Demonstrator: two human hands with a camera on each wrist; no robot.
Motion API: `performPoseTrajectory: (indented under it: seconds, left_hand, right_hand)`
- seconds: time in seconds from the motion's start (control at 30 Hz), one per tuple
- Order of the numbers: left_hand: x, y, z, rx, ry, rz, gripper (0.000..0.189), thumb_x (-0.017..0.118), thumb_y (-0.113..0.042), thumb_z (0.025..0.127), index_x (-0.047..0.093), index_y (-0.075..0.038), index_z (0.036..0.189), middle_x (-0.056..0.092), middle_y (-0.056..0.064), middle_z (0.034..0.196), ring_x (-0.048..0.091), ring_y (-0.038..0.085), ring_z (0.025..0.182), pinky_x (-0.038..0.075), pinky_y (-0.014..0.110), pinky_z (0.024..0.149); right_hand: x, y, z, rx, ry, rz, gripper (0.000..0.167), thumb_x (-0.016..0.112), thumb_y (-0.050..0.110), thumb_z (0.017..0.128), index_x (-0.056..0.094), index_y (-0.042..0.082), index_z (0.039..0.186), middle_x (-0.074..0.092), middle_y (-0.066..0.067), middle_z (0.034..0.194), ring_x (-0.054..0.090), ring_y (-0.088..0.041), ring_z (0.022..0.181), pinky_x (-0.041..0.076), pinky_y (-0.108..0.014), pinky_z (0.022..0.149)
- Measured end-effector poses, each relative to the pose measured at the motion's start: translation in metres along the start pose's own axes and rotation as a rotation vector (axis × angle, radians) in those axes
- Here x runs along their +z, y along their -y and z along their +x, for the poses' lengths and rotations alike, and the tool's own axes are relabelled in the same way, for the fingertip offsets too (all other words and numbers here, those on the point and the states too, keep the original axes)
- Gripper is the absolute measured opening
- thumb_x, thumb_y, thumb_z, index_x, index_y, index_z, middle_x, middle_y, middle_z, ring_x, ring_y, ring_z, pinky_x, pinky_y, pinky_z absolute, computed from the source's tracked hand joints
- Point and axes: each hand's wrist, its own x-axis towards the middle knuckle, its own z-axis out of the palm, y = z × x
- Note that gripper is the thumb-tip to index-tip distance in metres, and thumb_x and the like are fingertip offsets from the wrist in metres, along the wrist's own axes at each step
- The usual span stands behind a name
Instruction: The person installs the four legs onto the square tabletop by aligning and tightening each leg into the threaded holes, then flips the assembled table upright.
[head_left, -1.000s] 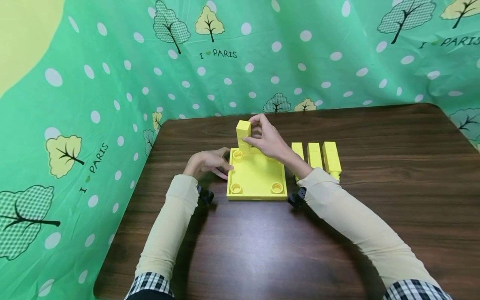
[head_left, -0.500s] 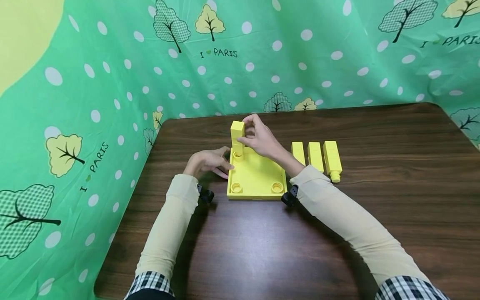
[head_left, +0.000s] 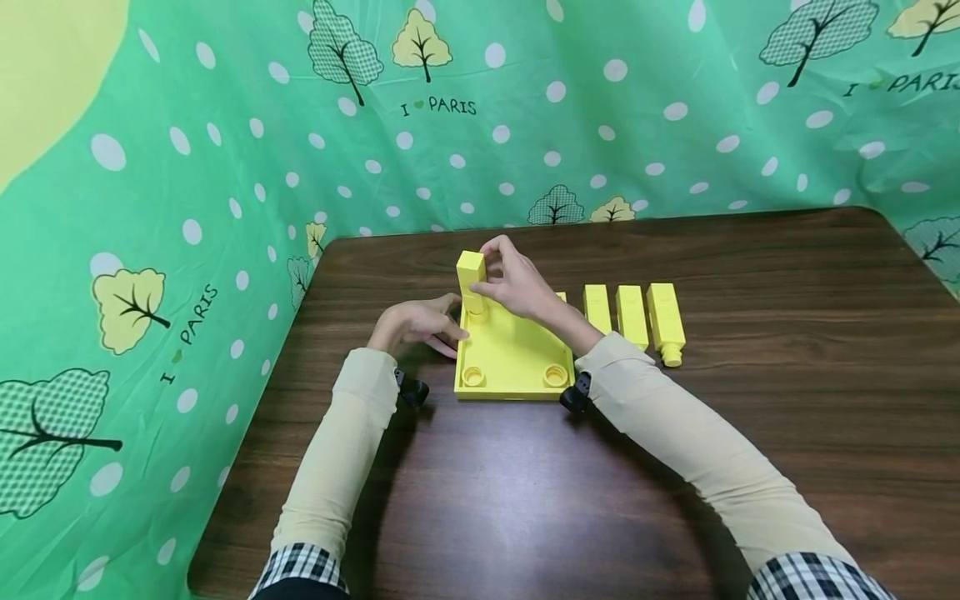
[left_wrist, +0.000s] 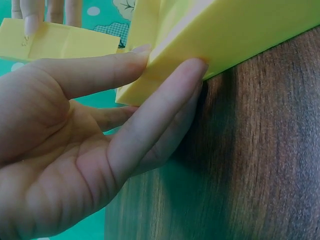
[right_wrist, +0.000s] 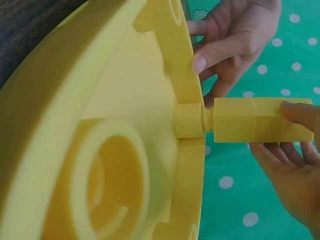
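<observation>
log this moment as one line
left hand: holds yellow tray; right hand: holds block upright at far-left socket; loose blocks: three on table

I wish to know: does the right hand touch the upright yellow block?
Touching. In the right wrist view, the right hand pinches the yellow block, thumb on one face, fingers against another.

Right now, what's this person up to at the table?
A person's right hand holds a yellow block upright at the far-left corner socket of a yellow base, while the left hand grips that base's left side. The block's narrow neck shows, so it doesn't look fully seated. Three similar blocks lie on the table to the right.
</observation>
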Motion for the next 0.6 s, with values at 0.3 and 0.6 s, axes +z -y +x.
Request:
performPoseTrajectory:
  seconds: [0.3,0.6]
  left_hand:
    - [0.000,0.000,0.001,-0.008,-0.001,0.010,0.091,0.060,-0.002,0.092,-0.005,-0.019,0.154,0.044,0.021,0.127,0.057,0.029,0.108,0.057,0.040,0.088]
    - [-0.001,0.001,0.000,0.000,0.001,0.001,0.088,0.060,-0.002,0.092,0.000,-0.020,0.154,0.046,0.021,0.129,0.059,0.029,0.108,0.057,0.041,0.088]
  right_hand:
    - [0.005,0.003,-0.003,-0.019,-0.031,-0.124,0.056,0.075,0.017,0.084,0.037,0.003,0.122,0.052,-0.017,0.120,0.060,-0.030,0.109,0.056,-0.037,0.090]
    - [-0.007,0.005,0.001,0.026,0.148,-0.112,0.070,0.070,0.020,0.088,0.032,0.011,0.147,0.033,-0.007,0.151,0.035,-0.025,0.138,0.039,-0.047,0.110]
